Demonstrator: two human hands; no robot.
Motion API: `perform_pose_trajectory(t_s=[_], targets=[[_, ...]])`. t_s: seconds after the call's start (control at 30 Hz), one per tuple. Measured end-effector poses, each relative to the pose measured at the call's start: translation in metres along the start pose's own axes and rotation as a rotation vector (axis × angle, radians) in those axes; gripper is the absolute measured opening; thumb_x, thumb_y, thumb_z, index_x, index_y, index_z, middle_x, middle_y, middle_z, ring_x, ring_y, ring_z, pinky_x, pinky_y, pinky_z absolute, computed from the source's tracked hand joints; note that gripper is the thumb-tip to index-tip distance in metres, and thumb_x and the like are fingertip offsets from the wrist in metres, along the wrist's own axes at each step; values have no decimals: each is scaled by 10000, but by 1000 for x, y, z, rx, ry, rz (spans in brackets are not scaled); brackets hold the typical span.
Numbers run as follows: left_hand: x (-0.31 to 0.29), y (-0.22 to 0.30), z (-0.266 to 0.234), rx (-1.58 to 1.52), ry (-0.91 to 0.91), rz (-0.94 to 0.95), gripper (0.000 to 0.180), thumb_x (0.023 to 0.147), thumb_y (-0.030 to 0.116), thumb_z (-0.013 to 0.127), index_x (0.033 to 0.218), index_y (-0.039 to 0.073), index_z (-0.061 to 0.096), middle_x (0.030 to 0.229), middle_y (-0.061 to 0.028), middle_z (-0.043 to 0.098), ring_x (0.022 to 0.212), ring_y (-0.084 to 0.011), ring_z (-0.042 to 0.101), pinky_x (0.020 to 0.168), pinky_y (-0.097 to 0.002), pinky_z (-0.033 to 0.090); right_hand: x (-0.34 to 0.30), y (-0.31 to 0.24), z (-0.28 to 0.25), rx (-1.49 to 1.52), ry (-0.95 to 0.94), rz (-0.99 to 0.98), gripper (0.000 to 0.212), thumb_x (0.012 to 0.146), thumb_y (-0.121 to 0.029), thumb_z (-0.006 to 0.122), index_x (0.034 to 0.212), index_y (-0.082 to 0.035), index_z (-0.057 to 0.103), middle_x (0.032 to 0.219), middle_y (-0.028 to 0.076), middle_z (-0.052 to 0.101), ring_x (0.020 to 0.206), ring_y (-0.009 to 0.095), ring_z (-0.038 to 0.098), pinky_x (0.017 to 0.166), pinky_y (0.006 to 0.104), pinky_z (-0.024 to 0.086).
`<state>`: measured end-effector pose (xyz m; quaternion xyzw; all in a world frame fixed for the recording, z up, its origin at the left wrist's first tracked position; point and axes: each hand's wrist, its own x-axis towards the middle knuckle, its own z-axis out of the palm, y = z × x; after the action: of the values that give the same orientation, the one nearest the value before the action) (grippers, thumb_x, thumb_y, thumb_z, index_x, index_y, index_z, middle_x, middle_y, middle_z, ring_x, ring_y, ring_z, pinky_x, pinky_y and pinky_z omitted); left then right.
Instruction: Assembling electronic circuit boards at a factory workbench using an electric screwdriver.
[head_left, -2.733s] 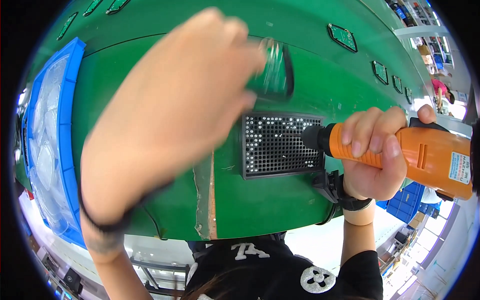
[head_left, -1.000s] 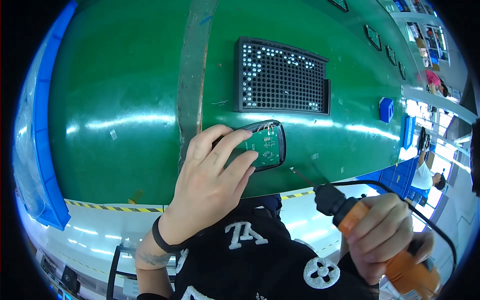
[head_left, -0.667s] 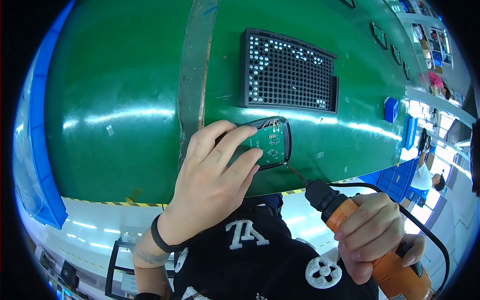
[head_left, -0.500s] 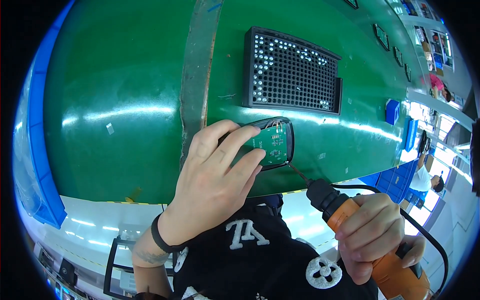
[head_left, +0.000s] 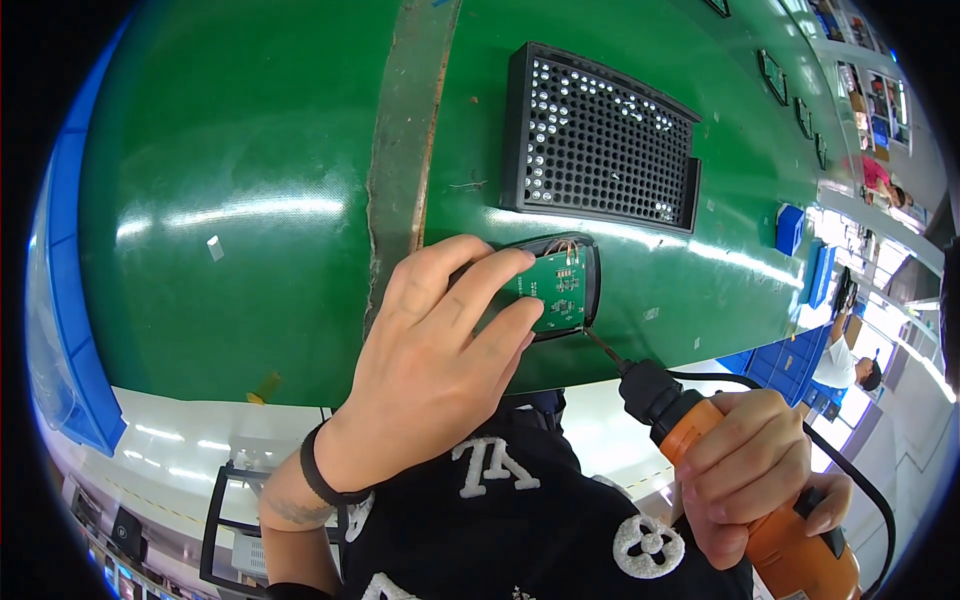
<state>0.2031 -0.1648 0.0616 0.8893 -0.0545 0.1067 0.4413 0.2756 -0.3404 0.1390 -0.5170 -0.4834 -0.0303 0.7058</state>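
Near the front edge of the bench (head_left: pixel 240 320) lies a case (head_left: pixel 596 285) with a green board (head_left: pixel 565 290). The left hand (head_left: pixel 425 335) spreads fingers over the board; whether it grips the case's hidden side, I cannot tell. The right hand (head_left: pixel 745 465) holds the driver (head_left: pixel 690 420), bit (head_left: pixel 606 347) at the case's near right corner: best press straight, case steadied, fingers clear.

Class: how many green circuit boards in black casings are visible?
5: the green circuit board in a black casing under the left hand; another board cut off by the top edge; three boards farther right. More may be hidden.
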Motion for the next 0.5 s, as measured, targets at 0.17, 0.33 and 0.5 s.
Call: perform_pose_trajectory(t_s=[0.17,0.33,0.5], targets=[[0,2,0,-27,34,21,334,598,37,722,908,89,609,1115,-72,546,995,-307,486,822,-414,396,0,-3,5,45,74,-13,489,661,-26,659,1054,-28,369,563,23,539,370,84,497,343,193,471],[-7,7,-3,101,31,87,331,568,104,751,877,133,633,1111,-57,545,985,-287,476,813,-420,335,8,-1,13,240,108,-108,473,641,-13,662,1017,2,375,547,34,538,367,86,500,340,201,476],[-7,8,-5,93,32,96,318,556,136,756,854,155,648,1111,-38,544,962,-260,472,801,-410,294,9,-7,16,284,118,-87,455,686,-27,646,1055,-3,382,564,36,529,377,97,502,344,216,481]])
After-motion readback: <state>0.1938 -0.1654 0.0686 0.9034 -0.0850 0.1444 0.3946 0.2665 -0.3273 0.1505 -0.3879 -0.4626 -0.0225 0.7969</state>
